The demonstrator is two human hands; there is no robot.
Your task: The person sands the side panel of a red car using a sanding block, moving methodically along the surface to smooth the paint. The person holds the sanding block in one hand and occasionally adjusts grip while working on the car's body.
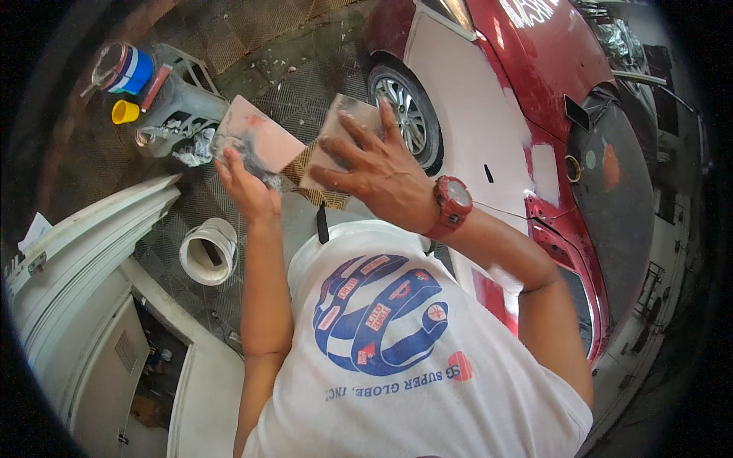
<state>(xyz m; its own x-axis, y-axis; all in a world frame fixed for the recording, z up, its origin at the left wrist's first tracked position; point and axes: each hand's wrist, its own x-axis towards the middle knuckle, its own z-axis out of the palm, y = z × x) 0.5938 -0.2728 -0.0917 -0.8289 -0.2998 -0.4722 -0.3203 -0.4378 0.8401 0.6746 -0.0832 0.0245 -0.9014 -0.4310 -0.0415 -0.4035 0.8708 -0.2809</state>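
My left hand holds up a flat square board smeared with pinkish and grey paste. My right hand, with a red watch on its wrist, grips a thin flat spreader blade by its upper side, fingers spread over it. The blade's lower edge meets the board's right corner. Both are held in front of my chest, over my white printed T-shirt.
A red car with white filler patches stands on the right, its wheel just behind my right hand. At the left are a grey stand, a blue-banded can, a yellow cup, a white round tub and a white body panel.
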